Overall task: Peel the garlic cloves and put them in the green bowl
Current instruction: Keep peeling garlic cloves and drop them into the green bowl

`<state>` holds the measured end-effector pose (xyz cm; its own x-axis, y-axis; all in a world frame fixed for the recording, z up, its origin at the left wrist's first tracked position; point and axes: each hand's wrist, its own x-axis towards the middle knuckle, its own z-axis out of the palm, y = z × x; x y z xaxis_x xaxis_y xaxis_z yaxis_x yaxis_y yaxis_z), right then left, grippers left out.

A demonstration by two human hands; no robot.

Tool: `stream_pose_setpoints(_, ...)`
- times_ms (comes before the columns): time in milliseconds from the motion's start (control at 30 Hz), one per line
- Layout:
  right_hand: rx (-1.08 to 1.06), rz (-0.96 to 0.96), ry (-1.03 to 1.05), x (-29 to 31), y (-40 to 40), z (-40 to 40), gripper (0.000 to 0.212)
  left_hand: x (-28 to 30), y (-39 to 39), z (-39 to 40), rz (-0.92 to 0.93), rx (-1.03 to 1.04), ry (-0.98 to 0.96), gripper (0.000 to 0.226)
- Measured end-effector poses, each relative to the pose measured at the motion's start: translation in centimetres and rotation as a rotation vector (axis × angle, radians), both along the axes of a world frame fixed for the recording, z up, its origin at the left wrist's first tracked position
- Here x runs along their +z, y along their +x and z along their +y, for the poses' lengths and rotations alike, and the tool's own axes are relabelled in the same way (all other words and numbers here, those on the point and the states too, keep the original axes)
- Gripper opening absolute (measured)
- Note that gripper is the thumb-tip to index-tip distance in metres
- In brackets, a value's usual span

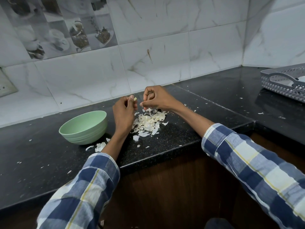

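While the clove is small and half hidden: the risks below are judgements from one view.

Left hand: the left hand (124, 111) is raised over the black counter (173, 138), fingers curled, pinching a pale garlic clove (135, 99) at its fingertips.

Right hand: the right hand (156, 98) sits just beside it, fingers curled tight; it may be pinching a scrap of skin, but I cannot tell.

Bowl: the green bowl (83, 128) stands near the left wrist, its inside hidden from this angle.

Slip risk: a thin fingertip pinch could let the clove drop into the pile of peels (149, 122) right beneath, where pale on pale would hide it.

Knock risk: a leftward sweep of the forearm toward the bowl could nudge it, since it looks light.

Skin risk: clinging skin could ride into the bowl with the clove.

Edges: the counter's front edge runs close below the pile; loose flakes lie near it.

Open room: bare counter lies between the hands and the grey basket (283, 83), well apart on the right; the wall is close behind the hands.
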<state>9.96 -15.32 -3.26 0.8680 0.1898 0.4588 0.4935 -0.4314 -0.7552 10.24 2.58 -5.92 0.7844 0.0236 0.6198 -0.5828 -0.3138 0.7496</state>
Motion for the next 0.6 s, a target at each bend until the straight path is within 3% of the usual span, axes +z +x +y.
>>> stream_pose_setpoints(133,0.033,-0.027,-0.038,0.2,0.1,0.3,0.043,0.2,-0.3,0.0,-0.032,0.02,0.043,0.029)
stream_pose_setpoints(467,-0.095,-0.219,-0.002,-0.4,0.7,1.1,0.014,0.4,-0.6,-0.2,0.028,-0.065,0.019,0.024)
stream_pose_setpoints(600,-0.134,-0.256,0.046,-0.5,0.5,1.5,0.015,0.3,-0.7,-0.6,0.032,-0.021,0.078,0.041)
